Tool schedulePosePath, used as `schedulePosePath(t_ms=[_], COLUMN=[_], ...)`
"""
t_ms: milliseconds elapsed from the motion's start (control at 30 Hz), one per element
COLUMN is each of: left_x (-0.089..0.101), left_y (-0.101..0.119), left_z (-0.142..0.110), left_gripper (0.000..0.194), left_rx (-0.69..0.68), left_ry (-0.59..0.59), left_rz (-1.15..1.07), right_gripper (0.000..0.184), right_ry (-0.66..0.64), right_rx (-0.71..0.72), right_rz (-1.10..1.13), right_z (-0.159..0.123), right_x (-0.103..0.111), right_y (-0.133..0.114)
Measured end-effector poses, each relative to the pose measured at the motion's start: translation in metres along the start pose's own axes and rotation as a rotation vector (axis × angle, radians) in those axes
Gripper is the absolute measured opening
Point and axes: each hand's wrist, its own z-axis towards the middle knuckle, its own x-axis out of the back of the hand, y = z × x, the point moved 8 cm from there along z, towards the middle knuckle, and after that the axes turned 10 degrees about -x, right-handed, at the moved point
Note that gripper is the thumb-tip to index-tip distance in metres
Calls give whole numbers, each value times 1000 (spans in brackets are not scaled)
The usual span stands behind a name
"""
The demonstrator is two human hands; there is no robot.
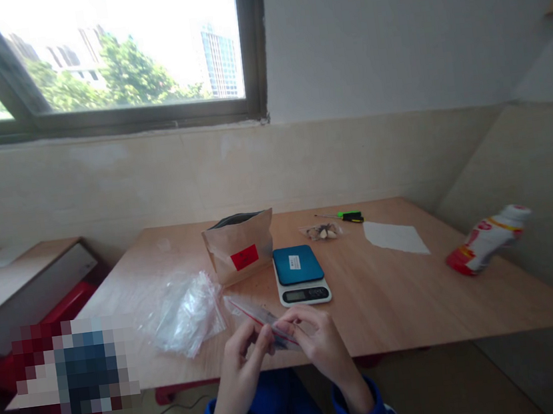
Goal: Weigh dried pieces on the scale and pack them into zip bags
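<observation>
A small clear zip bag (250, 311) with a red seal line is pinched between my two hands at the table's front edge. My left hand (247, 355) grips the seal near its middle, thumb against the fingers. On the right end of the seal, my right hand (315, 336) is closed with thumb and fingertips. Something dark shows low in the bag, too hidden to name. Just beyond my hands sits a kitchen scale (299, 274) with a blue top and a white body. Behind it to the left stands an open brown paper pouch (241, 248) with a red label.
A heap of clear plastic bags (186, 315) lies on the left of the wooden table (384, 308). Farther back are a filled clear bag (322, 231), a screwdriver (350, 214) and white paper (396, 237). A red and white bottle (487, 241) is at the right.
</observation>
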Motion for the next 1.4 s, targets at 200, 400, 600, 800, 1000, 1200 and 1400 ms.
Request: schedulePosePath(t_ms=[200,400,600,800,1000,1200,1400], left_x=[-7,-14,-4,-28,-16,1,3], left_y=[19,9,-36,-85,-103,-120,-127], left_z=[-4,-11,-4,-10,-1,12,14], left_gripper=[36,38,41,60,52,49,49], left_rx=[-89,-53,74,258,327,361,343], left_ry=[-103,-191,66,27,111,91,129], left_rz=[108,53,-181,-568,-678,-692,-711], right_gripper=[24,36,32,34,36,22,43], right_ry=[417,648,516,388,650,350,-17], right_rx=[-43,-168,-190,-276,-101,-29,-69], right_rz=[2,261,569,618,165,-4,-167], right_z=[-4,-12,-9,3,-5,19,51], right_x=[32,73,57,28,35,1,-23], right_y=[19,41,33,49,38,39,43])
